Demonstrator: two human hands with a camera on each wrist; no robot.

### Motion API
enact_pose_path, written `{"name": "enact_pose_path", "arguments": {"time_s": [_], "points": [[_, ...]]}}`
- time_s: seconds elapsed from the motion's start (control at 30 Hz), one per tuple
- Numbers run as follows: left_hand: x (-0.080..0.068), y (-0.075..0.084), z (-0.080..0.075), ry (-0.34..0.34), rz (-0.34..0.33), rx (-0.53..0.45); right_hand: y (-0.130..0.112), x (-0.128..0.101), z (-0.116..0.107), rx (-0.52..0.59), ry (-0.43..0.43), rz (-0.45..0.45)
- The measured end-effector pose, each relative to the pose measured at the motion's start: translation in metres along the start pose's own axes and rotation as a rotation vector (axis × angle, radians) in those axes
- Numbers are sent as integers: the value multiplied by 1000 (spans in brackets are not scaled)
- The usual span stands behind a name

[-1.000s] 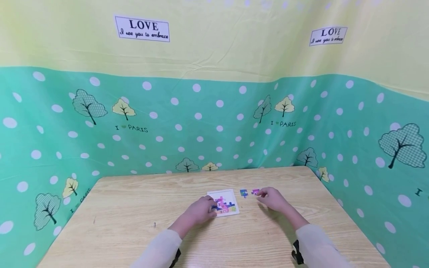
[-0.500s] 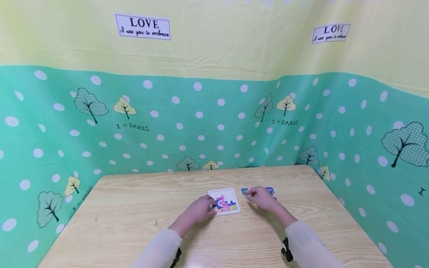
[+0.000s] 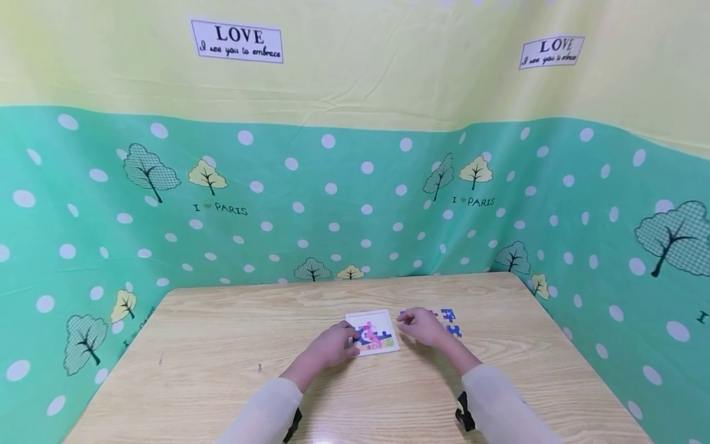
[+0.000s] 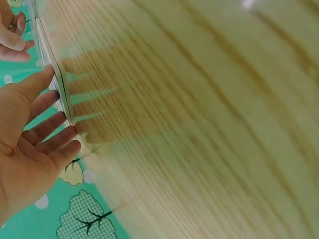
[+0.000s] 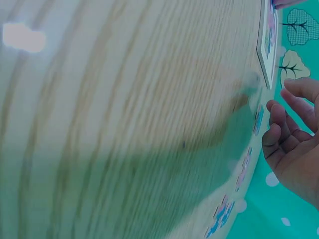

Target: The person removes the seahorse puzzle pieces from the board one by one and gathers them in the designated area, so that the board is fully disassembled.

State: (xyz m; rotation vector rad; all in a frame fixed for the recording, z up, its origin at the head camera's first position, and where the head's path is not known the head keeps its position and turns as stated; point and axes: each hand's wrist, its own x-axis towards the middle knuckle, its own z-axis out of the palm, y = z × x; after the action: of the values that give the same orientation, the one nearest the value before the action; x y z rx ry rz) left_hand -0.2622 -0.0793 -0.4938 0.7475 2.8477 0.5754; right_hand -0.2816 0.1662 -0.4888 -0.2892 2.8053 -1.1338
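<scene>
A small white puzzle board with a pink and blue picture lies mid-table. My left hand rests against its left edge. The left wrist view shows that hand with straight fingers touching the thin board edge. My right hand hovers just right of the board, over a small blue piece. In the right wrist view its fingers are loosely curled with nothing between them. Flat loose pieces lie beside the fingers, and more blue pieces lie to the hand's right.
The wooden table is fenced on three sides by a green dotted cloth, yellow above. Bare wood runs left of the board and along the front edge. A tiny dark speck lies front left.
My right hand has slid left toward the board, uncovering blue pieces on its right. The pink piece it was at a second ago is out of sight. The left hand has stayed put.
</scene>
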Motion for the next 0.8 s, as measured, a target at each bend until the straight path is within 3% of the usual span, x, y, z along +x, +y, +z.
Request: {"name": "enact_pose_path", "arguments": {"time_s": [0.27, 0.8], "points": [[2, 2, 0, 4, 4, 10, -5, 3, 10, 68, -37, -17], [3, -3, 1, 7, 14, 16, -16, 8, 27, 55, -27, -48]]}}
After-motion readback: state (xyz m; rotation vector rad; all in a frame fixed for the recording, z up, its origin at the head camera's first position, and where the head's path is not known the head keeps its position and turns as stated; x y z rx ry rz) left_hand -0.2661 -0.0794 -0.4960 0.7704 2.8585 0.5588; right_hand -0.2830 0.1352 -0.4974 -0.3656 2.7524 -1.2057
